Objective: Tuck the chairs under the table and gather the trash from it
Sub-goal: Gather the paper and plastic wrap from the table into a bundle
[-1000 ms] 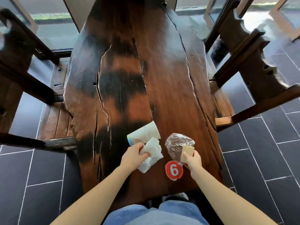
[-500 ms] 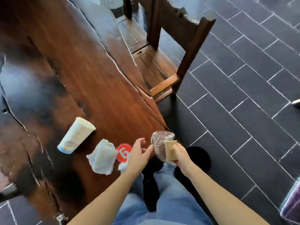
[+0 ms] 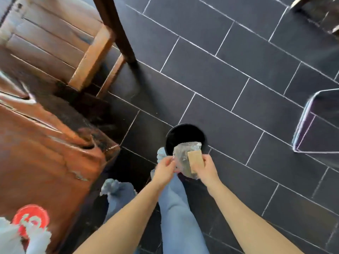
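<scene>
A crumpled clear plastic wrapper with a tan card hangs just above a round black bin on the floor. My right hand grips the card and wrapper. My left hand pinches the wrapper's left edge. The wooden table fills the left side, its corner near my knees. A white crumpled napkin lies at its bottom-left, partly over a red round number tag. One wooden chair stands at the top left, its seat beside the table edge.
Dark grey floor tiles spread to the right. A metal-framed object stands at the right edge and another at the top right. My legs in blue jeans are below my hands, beside the table corner.
The view swung right and down from the tabletop to the floor. Both hands carried the wrapper off the table to above the black bin. The napkin stayed on the table; the cup left view.
</scene>
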